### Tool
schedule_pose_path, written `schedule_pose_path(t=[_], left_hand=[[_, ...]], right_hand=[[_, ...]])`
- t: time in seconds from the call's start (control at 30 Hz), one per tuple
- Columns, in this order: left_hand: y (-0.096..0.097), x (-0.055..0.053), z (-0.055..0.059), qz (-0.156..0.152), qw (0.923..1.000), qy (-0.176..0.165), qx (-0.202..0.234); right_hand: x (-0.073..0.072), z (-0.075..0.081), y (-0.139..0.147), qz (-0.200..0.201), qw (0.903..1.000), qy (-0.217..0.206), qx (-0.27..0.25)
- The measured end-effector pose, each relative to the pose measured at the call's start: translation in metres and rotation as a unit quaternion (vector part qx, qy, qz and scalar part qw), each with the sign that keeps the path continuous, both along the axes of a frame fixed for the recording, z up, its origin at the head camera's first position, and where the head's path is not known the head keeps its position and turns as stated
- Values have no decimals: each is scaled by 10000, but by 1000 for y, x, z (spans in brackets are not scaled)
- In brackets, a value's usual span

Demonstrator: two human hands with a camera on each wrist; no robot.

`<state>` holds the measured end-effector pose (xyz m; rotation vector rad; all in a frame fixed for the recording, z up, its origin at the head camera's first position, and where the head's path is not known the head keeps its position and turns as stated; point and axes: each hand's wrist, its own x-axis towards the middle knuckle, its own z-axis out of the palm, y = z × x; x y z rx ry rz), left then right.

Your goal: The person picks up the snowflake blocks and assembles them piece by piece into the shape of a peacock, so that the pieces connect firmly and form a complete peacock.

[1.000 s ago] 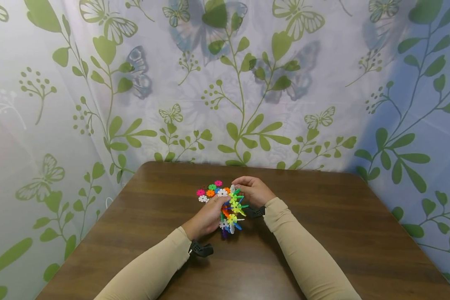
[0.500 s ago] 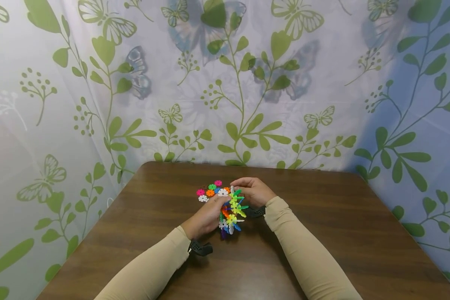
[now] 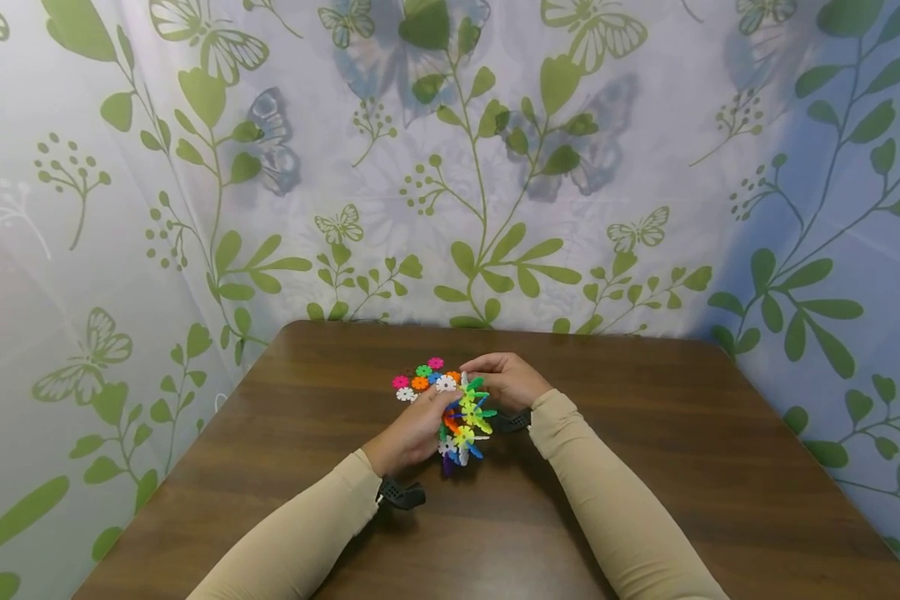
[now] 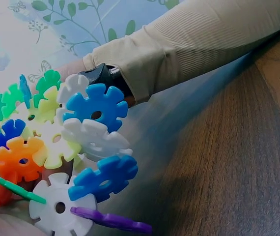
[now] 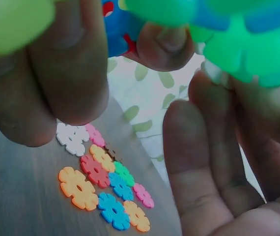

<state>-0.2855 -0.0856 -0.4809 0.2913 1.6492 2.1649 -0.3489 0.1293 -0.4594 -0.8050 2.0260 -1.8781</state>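
Observation:
A cluster of interlocking plastic flower discs (image 3: 468,414) stands up in many colours in the head view, with blue, white, orange and purple discs slotted edge to edge. My left hand (image 3: 414,427) grips its left side, thumb lying along the upper part. At the top, my right hand (image 3: 513,385) pinches a white disc (image 5: 212,73) against a green disc (image 5: 248,49). The left wrist view shows the cluster's lower end, where a purple disc (image 4: 113,220) sticks out of a white one (image 4: 60,208). Most of the right fingertips are hidden behind discs in the head view.
Several loose flower discs lie on the brown wooden table (image 3: 285,492) just beyond my left hand, among them a pink disc (image 3: 401,382), an orange disc (image 3: 419,383) and a white disc (image 3: 406,394). A patterned curtain (image 3: 390,250) hangs behind the table's far edge.

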Motion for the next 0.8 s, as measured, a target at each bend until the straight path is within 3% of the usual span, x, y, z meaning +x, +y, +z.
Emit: schedule_pose_path(t=[0.23, 0.33, 0.47, 0.57, 0.7, 0.8], left_hand=[[1, -2, -1, 161, 9998, -48, 51], [1, -5, -2, 410, 9991, -26, 40], [-4, -11, -2, 939, 9954, 16, 198], [-10, -14, -2, 1253, 9910, 2, 468], [-17, -17, 0, 1451, 9876, -14, 596], [-19, -18, 0, 1528, 9866, -60, 566]], right_hand=[[-6, -8, 1, 33, 9985, -1, -552], [-9, -11, 2, -274, 9983, 25, -521], [-11, -15, 1, -818, 9951, 282, 479], [-11, -18, -2, -889, 9853, 583, 1340], [-11, -19, -10, -826, 9664, 1143, 2148], [-15, -20, -17, -679, 9456, 1569, 2769]])
